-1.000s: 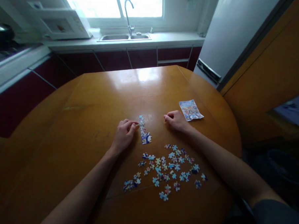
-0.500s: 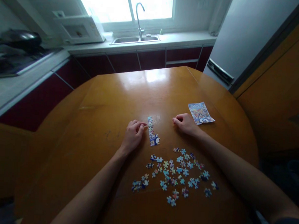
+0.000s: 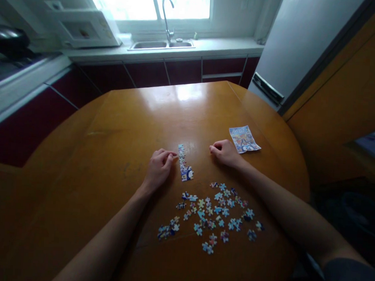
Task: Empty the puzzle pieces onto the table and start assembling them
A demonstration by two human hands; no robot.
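A narrow strip of joined puzzle pieces [image 3: 182, 162] lies on the table, wider at its near end. My left hand [image 3: 160, 167] rests just left of it, fingers curled together and the fingertips close to the strip's edge; no piece shows in it. To the right of the strip, my right hand [image 3: 226, 153] lies on its side, loosely closed, thumb against the fingers, with nothing visible inside. Beside that hand is a creased picture sheet [image 3: 244, 139] with a colourful print. Many loose puzzle pieces [image 3: 201, 203] are scattered between my forearms, some overlapping in a small heap at the left.
The wooden table [image 3: 138, 122] has a rounded edge. Beyond it run a counter with a sink [image 3: 148, 44], a tall faucet [image 3: 166, 19] and a white microwave-like box [image 3: 85, 28]. A grey fridge [image 3: 299, 42] stands at the right, and a dark pan [image 3: 10, 37] sits far left.
The whole scene has shifted a little to the left as my head turned slightly right. Both hands, the strip and the loose pieces keep their places on the table.
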